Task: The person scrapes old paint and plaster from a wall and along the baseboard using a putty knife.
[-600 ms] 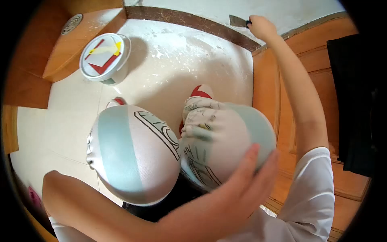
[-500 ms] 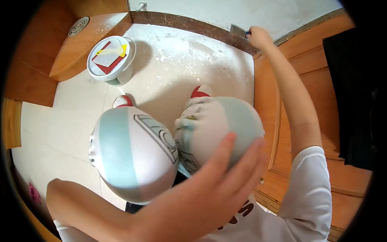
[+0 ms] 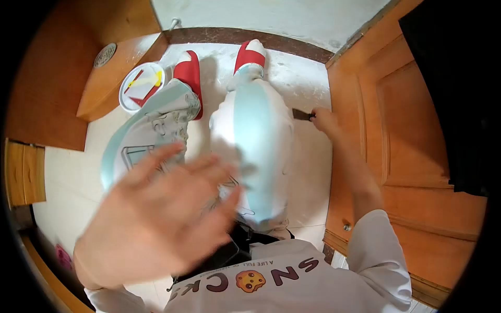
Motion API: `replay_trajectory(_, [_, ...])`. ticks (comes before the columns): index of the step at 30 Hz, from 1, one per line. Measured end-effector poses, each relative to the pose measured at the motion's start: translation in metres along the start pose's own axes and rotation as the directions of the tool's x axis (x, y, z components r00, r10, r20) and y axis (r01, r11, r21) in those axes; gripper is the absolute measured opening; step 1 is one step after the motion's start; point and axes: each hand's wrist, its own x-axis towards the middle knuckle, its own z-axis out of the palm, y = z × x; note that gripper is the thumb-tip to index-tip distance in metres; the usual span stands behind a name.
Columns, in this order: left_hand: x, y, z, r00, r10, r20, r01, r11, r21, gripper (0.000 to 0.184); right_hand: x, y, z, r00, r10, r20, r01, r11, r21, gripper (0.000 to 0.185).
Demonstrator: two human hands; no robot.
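Observation:
My right hand (image 3: 324, 122) is closed around the handle of a putty knife (image 3: 301, 114), whose flat blade points left beside my right lower leg. My left hand (image 3: 162, 221) hangs in front of my lap, close to the camera and blurred, with its fingers apart and nothing in them. Under it are my legs in white and pale-green patterned trousers (image 3: 258, 141). On my feet are red slippers (image 3: 191, 78), standing on the dusty floor before the wall.
A white bucket (image 3: 125, 101) with flat red, white and yellow pieces on its lid stands by the wooden cabinet (image 3: 47, 88) at left. Ahead, a brown baseboard (image 3: 235, 37) runs under the white wall (image 3: 271, 18). A wooden door (image 3: 412, 120) with dark cloth is at right.
My right hand has drawn the putty knife back from the baseboard. My left hand has moved left, off my knee. My knees have lowered and my feet are farther forward.

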Motion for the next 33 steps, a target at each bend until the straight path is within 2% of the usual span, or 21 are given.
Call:
replay_trajectory(2, [-0.001,-0.025,-0.009,0.994,-0.113,-0.010,0.112,0.990,-0.082,0.034,-0.005,0.007,0.015,0.999,-0.031,-0.035,0.031,0.999,0.015,0.018])
replay_trajectory(4, [0.002,-0.051,-0.008,0.979,-0.203,-0.016,0.198,0.969,-0.148,0.033,0.010,0.017,0.027,0.998,0.049,0.034,-0.049,0.999,-0.003,0.016])
replay_trajectory(5, [0.008,-0.062,-0.003,0.970,-0.242,-0.036,0.233,0.957,-0.175,0.032,0.026,0.027,0.036,0.997,0.046,-0.054,-0.048,0.998,-0.031,0.018])
replay_trajectory(7, [0.027,-0.086,0.010,0.995,-0.094,-0.039,0.081,0.963,-0.259,0.031,0.029,0.022,0.023,0.991,-0.006,-0.133,0.020,0.995,0.102,0.018])
replay_trajectory(8, [0.042,-0.093,0.012,0.997,-0.069,-0.031,0.058,0.958,-0.281,0.030,0.038,0.020,0.013,0.987,-0.010,-0.161,0.039,0.983,0.179,0.018])
replay_trajectory(11, [0.089,-0.112,0.019,1.000,0.013,-0.017,-0.018,0.958,-0.285,0.029,0.058,0.008,-0.016,0.979,0.060,-0.197,-0.001,0.958,0.287,0.021])
replay_trajectory(14, [0.123,-0.138,0.026,0.981,0.174,-0.090,-0.186,0.970,-0.156,0.028,0.088,0.030,-0.007,0.959,0.052,-0.279,0.047,0.939,0.340,0.022])
replay_trajectory(17, [0.132,-0.160,0.028,0.966,0.219,-0.139,-0.247,0.942,-0.229,0.026,0.066,0.034,-0.032,0.928,0.097,-0.361,0.105,0.859,0.501,0.018])
replay_trajectory(20, [0.147,-0.183,0.024,0.952,0.303,-0.044,-0.299,0.890,-0.344,0.028,0.021,0.016,-0.074,0.877,0.284,-0.388,-0.037,0.845,0.534,0.015])
replay_trajectory(23, [0.169,-0.200,0.026,0.933,0.359,-0.025,-0.329,0.824,-0.462,0.030,0.035,0.026,-0.077,0.892,0.358,-0.275,-0.162,0.822,0.546,0.014])
replay_trajectory(24, [0.175,-0.206,0.025,0.927,0.373,-0.034,-0.340,0.801,-0.492,0.031,0.045,0.021,-0.080,0.888,0.336,-0.313,-0.128,0.836,0.534,0.017])
replay_trajectory(27, [0.164,-0.232,0.016,0.916,0.360,0.175,-0.153,0.719,-0.678,0.033,0.090,0.001,-0.089,0.917,0.305,-0.258,-0.108,0.811,0.575,0.021])
replay_trajectory(29, [0.139,-0.260,0.020,0.941,0.310,0.136,-0.063,0.555,-0.829,0.038,0.115,-0.023,-0.098,0.883,0.200,-0.425,0.049,0.861,0.507,0.025])
replay_trajectory(31, [0.116,-0.282,0.032,0.971,0.221,0.097,0.006,0.380,-0.925,0.042,0.140,-0.043,-0.114,0.871,0.088,-0.483,0.186,0.851,0.491,0.024])
replay_trajectory(33, [0.098,-0.303,0.039,0.970,0.192,0.152,0.084,0.323,-0.943,0.044,0.154,-0.073,-0.140,0.856,0.016,-0.517,0.244,0.868,0.431,0.021])
